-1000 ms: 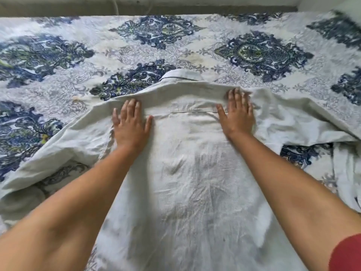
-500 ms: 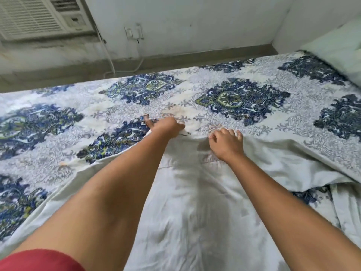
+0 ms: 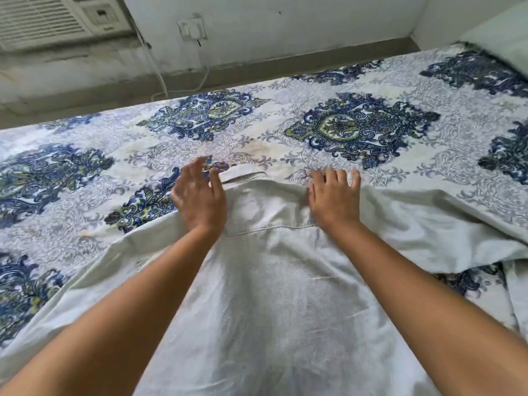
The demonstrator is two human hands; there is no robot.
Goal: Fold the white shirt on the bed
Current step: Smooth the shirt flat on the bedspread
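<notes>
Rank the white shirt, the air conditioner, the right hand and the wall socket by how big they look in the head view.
Largest to smallest:
1. white shirt
2. air conditioner, though the frame crops it
3. right hand, which sits nearer the camera
4. wall socket

Light soft, even, slightly cool, moderately bright. Diffuse grey shadow on white shirt [image 3: 271,310], centre frame, between the forearms. Motion blur on left hand [image 3: 200,195], fingertips smeared; right hand [image 3: 333,198] sharper. Wide-angle bowing: far edge of bed [image 3: 285,115] curves down toward upper left.
</notes>
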